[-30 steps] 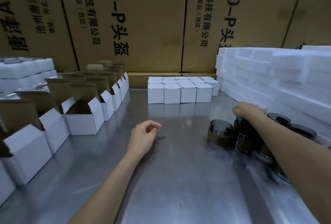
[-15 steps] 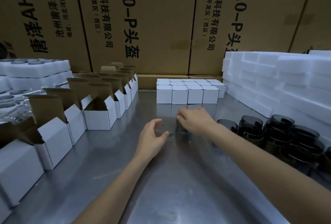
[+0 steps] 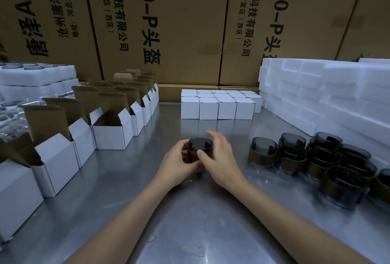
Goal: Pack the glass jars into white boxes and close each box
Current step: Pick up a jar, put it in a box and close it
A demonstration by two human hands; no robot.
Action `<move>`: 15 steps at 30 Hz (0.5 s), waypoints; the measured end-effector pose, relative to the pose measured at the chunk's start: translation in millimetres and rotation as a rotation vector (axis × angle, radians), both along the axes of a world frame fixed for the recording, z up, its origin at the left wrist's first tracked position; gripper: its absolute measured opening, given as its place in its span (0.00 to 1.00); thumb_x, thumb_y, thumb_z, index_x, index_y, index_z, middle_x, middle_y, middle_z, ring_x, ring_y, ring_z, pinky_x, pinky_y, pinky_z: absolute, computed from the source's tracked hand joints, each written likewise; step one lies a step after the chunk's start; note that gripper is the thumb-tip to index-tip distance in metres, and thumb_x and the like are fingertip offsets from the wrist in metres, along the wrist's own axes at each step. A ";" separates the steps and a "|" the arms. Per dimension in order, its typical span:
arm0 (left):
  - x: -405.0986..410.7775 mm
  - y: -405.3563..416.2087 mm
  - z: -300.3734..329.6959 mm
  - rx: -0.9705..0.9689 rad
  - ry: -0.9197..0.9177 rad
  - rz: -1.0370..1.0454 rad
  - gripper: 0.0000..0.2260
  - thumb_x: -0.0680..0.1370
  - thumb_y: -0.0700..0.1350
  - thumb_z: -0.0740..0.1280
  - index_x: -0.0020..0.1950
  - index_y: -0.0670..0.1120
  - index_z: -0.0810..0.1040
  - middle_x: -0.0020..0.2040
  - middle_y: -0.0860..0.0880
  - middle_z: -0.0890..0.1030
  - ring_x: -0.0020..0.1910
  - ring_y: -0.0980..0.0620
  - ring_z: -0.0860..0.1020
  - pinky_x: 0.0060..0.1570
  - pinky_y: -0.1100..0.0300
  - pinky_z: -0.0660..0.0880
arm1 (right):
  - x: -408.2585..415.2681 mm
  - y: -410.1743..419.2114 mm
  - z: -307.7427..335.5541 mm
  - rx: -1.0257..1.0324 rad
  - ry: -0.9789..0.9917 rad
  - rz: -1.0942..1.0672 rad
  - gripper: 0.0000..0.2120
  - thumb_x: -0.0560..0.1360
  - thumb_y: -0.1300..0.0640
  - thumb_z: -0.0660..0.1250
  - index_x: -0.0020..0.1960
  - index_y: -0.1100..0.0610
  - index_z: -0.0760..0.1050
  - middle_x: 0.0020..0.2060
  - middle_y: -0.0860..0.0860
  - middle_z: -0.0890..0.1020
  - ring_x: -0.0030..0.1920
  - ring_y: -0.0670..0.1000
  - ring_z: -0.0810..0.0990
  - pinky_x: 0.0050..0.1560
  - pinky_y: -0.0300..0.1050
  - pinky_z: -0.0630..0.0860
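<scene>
The right hand (image 3: 219, 158) has carried a jar (image 3: 199, 151) to table centre, where both hands clasp it upright, the left hand (image 3: 177, 162) nearer the open boxes (image 3: 109, 135).

Dark smoky glass jars (image 3: 263, 147) wear brown bands; open boxes (image 3: 109, 135) white outside, brown inside.

Jar (image 3: 199, 150) upright at counter (image 3: 190, 221) centre, gripped by left hand (image 3: 179, 163), right hand (image 3: 219, 158) thumb on its side. Open boxes (image 3: 109, 130) in row left; closed boxes (image 3: 217, 105) behind; more jars (image 3: 316, 158) right, beside foam (image 3: 327, 94).
</scene>
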State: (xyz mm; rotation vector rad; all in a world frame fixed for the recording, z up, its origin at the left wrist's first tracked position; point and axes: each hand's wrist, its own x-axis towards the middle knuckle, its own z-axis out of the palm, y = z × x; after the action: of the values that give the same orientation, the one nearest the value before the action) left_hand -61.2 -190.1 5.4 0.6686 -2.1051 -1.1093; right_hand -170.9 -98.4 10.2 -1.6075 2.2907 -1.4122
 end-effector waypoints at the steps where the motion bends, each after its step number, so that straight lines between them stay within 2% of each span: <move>1: 0.4 0.1 0.2 -0.004 -0.006 -0.005 0.22 0.67 0.44 0.77 0.55 0.58 0.72 0.51 0.60 0.79 0.52 0.58 0.80 0.52 0.65 0.75 | -3.0 -1.4 0.2 0.037 -0.145 0.030 0.29 0.76 0.52 0.65 0.73 0.52 0.57 0.68 0.48 0.65 0.68 0.47 0.65 0.66 0.43 0.64; 2: 0.5 0.4 0.6 -0.007 -0.018 -0.010 0.24 0.65 0.45 0.77 0.57 0.56 0.73 0.53 0.57 0.80 0.54 0.56 0.79 0.55 0.60 0.75 | -5.8 -2.7 -0.3 0.066 -0.236 0.064 0.32 0.74 0.52 0.67 0.73 0.52 0.56 0.67 0.48 0.67 0.66 0.48 0.68 0.65 0.43 0.66; 4: 0.9 1.1 2.1 -0.030 -0.047 -0.016 0.28 0.63 0.48 0.73 0.62 0.50 0.73 0.58 0.51 0.79 0.57 0.52 0.78 0.59 0.53 0.74 | -9.3 -3.7 -3.6 0.116 -0.241 0.103 0.34 0.71 0.52 0.71 0.72 0.51 0.58 0.60 0.45 0.72 0.63 0.47 0.72 0.60 0.39 0.68; 7: 1.5 1.3 2.3 -0.062 -0.080 -0.011 0.28 0.64 0.44 0.75 0.63 0.49 0.73 0.58 0.48 0.74 0.56 0.51 0.78 0.60 0.53 0.74 | -12.4 -4.9 -5.9 0.080 -0.244 0.110 0.30 0.69 0.52 0.75 0.66 0.50 0.66 0.55 0.43 0.75 0.60 0.46 0.75 0.60 0.40 0.70; 9: 1.8 1.6 1.5 -0.071 -0.056 -0.026 0.26 0.66 0.41 0.77 0.60 0.52 0.73 0.56 0.49 0.71 0.54 0.55 0.77 0.59 0.60 0.74 | -14.5 -4.7 -6.8 0.024 -0.260 0.151 0.26 0.67 0.56 0.77 0.61 0.48 0.68 0.54 0.42 0.77 0.60 0.45 0.75 0.62 0.40 0.71; 12: 3.1 2.5 3.3 -0.109 0.003 -0.062 0.27 0.65 0.37 0.78 0.58 0.55 0.71 0.55 0.48 0.70 0.49 0.72 0.72 0.50 0.79 0.67 | -15.6 -3.0 -5.9 -0.043 -0.262 0.191 0.29 0.65 0.60 0.78 0.59 0.47 0.68 0.54 0.40 0.76 0.58 0.39 0.74 0.57 0.28 0.68; 13: 3.4 2.6 4.0 -0.124 0.019 -0.071 0.28 0.65 0.37 0.77 0.59 0.55 0.71 0.56 0.48 0.70 0.50 0.74 0.70 0.50 0.81 0.64 | -15.4 -2.5 -5.2 -0.069 -0.263 0.189 0.30 0.64 0.61 0.79 0.59 0.46 0.68 0.53 0.39 0.76 0.56 0.35 0.73 0.55 0.25 0.67; 15: 3.6 2.8 5.4 -0.149 0.043 -0.090 0.30 0.66 0.35 0.76 0.62 0.55 0.70 0.58 0.49 0.70 0.53 0.76 0.67 0.53 0.80 0.63 | -14.7 -2.4 -4.8 -0.110 -0.257 0.182 0.31 0.63 0.62 0.80 0.57 0.45 0.67 0.52 0.38 0.76 0.55 0.31 0.72 0.54 0.26 0.68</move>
State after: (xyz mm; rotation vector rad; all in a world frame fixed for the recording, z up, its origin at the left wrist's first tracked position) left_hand -57.6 -187.3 10.8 0.4799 -2.1741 -0.9941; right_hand -185.6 -100.8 5.4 -1.5121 1.9086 -1.6152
